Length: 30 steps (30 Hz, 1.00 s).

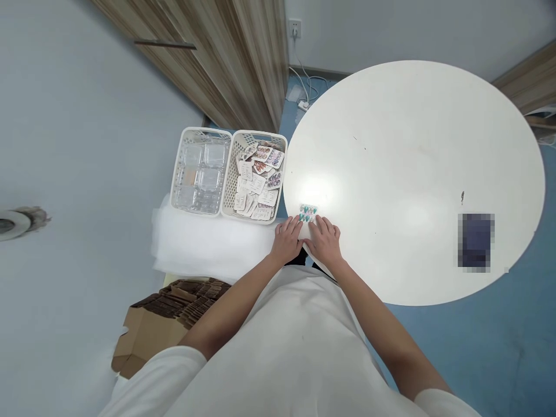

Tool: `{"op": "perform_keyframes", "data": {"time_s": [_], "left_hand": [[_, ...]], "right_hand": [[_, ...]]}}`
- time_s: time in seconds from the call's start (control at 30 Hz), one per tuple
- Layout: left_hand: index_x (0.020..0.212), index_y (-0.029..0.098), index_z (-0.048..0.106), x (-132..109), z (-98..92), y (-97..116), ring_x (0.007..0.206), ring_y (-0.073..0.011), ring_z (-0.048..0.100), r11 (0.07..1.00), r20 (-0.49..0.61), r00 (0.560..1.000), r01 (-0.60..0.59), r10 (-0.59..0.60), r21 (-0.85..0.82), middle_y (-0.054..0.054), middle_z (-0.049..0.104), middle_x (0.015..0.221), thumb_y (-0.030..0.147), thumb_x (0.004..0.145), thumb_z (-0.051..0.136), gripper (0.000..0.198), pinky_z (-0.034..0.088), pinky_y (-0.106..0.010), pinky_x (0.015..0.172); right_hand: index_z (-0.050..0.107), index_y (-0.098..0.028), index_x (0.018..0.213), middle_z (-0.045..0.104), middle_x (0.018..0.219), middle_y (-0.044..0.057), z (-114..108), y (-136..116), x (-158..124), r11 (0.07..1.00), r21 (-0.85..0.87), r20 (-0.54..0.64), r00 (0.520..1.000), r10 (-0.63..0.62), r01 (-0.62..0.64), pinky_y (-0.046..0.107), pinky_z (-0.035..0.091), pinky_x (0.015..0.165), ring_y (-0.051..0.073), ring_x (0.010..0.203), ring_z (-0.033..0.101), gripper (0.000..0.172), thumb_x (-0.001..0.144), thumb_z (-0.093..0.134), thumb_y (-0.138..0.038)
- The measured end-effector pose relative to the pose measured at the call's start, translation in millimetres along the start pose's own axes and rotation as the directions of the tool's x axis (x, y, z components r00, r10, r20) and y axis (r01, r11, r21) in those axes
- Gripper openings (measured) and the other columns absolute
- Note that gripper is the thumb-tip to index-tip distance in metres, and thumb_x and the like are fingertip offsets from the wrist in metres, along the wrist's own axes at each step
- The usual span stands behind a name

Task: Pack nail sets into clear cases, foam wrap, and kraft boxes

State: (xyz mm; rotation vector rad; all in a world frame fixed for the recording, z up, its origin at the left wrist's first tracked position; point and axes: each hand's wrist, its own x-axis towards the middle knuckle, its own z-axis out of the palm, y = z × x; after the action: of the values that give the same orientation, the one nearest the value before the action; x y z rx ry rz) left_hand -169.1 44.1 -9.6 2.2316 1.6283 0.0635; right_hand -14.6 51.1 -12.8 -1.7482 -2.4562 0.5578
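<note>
- Our left hand (286,240) and right hand (324,240) rest on the nail card (307,212) at the table (412,174) edge — a placing step, we judge.
- Fingers flat or clamped: we cannot tell.
- Next calls for steady alignment.

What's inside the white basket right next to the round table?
The basket holds a loose pile of small cards, some bearing coloured pieces. Whatever lies under the pile is covered.
</note>
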Motion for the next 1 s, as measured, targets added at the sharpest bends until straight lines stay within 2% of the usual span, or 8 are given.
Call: {"op": "perform_keyframes", "data": {"time_s": [0.47, 1.0], "left_hand": [[0.132, 0.012, 0.028, 22.8, 0.1, -10.1, 0.131, -0.0271, 0.016, 0.998, -0.022, 0.998, 0.06, -0.06, 0.004, -0.012, 0.026, 0.141, 0.032, 0.084, 0.035, 0.053, 0.026, -0.043, 0.097], [0.132, 0.011, 0.028, 26.2, -0.6, -12.0, 0.132, -0.0277, 0.014, 0.997, -0.025, 0.998, 0.053, -0.054, -0.049, -0.014, 0.025, 0.141, 0.033, 0.083, 0.037, 0.054, 0.025, -0.045, 0.099]], "right_hand": [[0.04, -0.018, 0.125, 0.034, 0.137, 0.013, -2.8, -5.5, 30.1, 0.999, -0.05, 0.011, 1.0, 0.019, -0.018, 0.046, 0.018, 0.094, 0.029, 0.124, 0.026, 0.045, 0.083, 0.039, -0.033], [0.04, -0.018, 0.125, 0.036, 0.136, 0.014, -3.1, -6.2, 33.2, 1.0, -0.003, -0.01, 1.0, 0.02, -0.02, 0.048, 0.017, 0.094, 0.03, 0.123, 0.027, 0.045, 0.082, 0.04, -0.029]]}}
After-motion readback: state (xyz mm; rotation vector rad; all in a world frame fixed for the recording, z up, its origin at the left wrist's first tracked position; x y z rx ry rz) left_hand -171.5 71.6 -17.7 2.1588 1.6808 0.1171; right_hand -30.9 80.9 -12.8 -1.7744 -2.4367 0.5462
